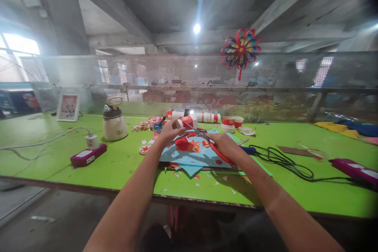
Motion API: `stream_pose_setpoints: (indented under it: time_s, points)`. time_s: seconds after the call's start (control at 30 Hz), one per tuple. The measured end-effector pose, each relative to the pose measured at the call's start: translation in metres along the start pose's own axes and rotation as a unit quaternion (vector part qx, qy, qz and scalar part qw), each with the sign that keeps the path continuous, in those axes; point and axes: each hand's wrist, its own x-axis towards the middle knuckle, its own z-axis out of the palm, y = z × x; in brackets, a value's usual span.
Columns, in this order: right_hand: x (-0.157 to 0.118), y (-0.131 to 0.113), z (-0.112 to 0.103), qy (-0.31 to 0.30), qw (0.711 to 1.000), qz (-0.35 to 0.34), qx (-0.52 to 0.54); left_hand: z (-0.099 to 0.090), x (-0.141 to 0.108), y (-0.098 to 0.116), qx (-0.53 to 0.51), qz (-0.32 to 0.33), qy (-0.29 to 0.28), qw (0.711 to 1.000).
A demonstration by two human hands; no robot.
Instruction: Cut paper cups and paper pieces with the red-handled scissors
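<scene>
My left hand (168, 133) is closed on a red and white paper cup (190, 120) above the middle of the table. In my right hand (226, 145) is a pair of scissors (217, 150) with red-orange handles; the blades point up and left, meeting the cup's side. Whether the blades have gone into the cup I cannot tell. Below both hands lie light blue paper sheets (191, 171), with red and orange paper pieces (187, 145) on top. Small paper scraps are scattered around the sheets.
Behind my hands lie a row of nested paper cups (208, 117) and several cut cups (228, 124). On the left stand a pressure sprayer (115, 126), a picture frame (67, 108) and a purple power strip (88, 155). A black cable (283, 167) coils at right. A perforated metal screen (165, 86) borders the green table (124, 165).
</scene>
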Motion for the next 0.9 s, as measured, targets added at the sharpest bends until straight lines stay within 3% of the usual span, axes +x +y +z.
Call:
stream_pose_setpoints:
  time_s: [0.33,0.9]
  points:
    - [0.001,0.003,-0.002,-0.027,0.998,-0.021,0.046,-0.003,0.002,-0.005,-0.036,-0.014,0.003,0.999]
    - [0.007,0.002,0.013,-0.011,0.995,-0.028,0.098,0.005,0.002,-0.009,-0.042,0.02,0.045,0.998]
